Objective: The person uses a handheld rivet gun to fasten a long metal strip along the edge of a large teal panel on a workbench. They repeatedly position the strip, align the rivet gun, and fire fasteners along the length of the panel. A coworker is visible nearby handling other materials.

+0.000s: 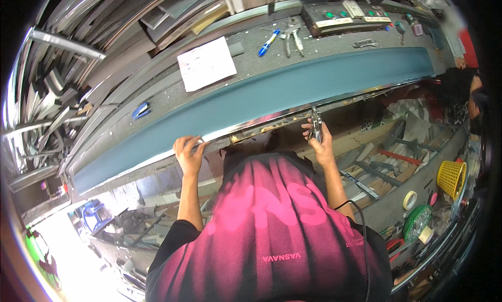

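- Clearly, the long blue-grey strip panel (272, 92) lies lengthwise along the front of the grey workbench (324, 48), so a hard pull on its near edge could, we judge, slide it toward us and off.
- Our right hand (320, 142) is closed around metal locking-type pliers (316, 125), their nose up at that near edge; if they slip or bite askew, the rim could dent or the finish scratch.
- Our left hand (189, 151) has finger and thumb drawn narrow at the same edge, farther left; we cannot tell whether they pinch the rim or a small bright piece there. A thin edge could cut bare fingertips if the panel shifts.
- With both hands near its middle, the far ends have no hand on them, and a twist at the pliers could swing or bend one.
- Behind it, the paper sheet (206, 64) lies close to the panel's back edge; a backward shove could crumple it.
- The black cord (364, 249) beside our right sleeve could snag as that arm moves.
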Available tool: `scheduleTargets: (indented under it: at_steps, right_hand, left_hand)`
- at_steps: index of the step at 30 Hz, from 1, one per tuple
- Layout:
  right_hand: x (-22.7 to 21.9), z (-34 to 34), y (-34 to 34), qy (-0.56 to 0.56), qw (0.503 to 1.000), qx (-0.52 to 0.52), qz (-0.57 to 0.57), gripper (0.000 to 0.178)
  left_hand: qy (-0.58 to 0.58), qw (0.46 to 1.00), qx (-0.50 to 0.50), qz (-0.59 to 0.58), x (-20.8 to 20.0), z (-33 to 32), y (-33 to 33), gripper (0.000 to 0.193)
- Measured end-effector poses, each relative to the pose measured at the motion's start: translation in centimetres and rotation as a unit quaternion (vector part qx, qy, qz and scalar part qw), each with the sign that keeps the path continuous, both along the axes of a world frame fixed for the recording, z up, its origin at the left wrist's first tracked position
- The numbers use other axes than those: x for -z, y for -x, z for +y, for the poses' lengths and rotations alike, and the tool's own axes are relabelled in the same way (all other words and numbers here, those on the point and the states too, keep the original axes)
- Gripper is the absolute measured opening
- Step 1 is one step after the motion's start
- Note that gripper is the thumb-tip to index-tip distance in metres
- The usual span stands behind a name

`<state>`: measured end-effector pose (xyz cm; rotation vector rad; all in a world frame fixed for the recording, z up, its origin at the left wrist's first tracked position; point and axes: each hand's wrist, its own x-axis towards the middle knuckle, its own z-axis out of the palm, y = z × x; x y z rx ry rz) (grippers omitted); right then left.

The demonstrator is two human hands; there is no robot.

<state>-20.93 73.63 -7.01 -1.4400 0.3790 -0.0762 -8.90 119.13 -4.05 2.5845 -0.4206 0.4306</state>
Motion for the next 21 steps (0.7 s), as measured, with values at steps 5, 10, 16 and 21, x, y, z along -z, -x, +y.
scheduleTargets:
  at_steps: [5,10,16,21]
  right_hand:
    - [-0.5,2.5,-2.3,-0.007,0.995,-0.100,0.018,0.061]
    - [0.5,5.7,-4.0,0.065,0.978,-0.197,0.031,0.072]
    - [0.6,7.0,-4.9,0.084,0.982,-0.167,0.020,0.065]
    - [-0.6,7.4,-5.1,0.069,0.989,-0.129,0.018,0.051]
  left_hand:
    - [0.003,1.000,0.012,0.019,0.0,0.4,-0.4,0.035]
    - [0.033,0.998,0.004,0.046,0.1,0.8,0.3,0.033]
    - [-0.014,0.999,-0.015,0.044,0.4,-1.0,0.6,0.029]
    - [-0.036,0.998,0.039,0.021,-0.2,-4.3,0.8,0.028]
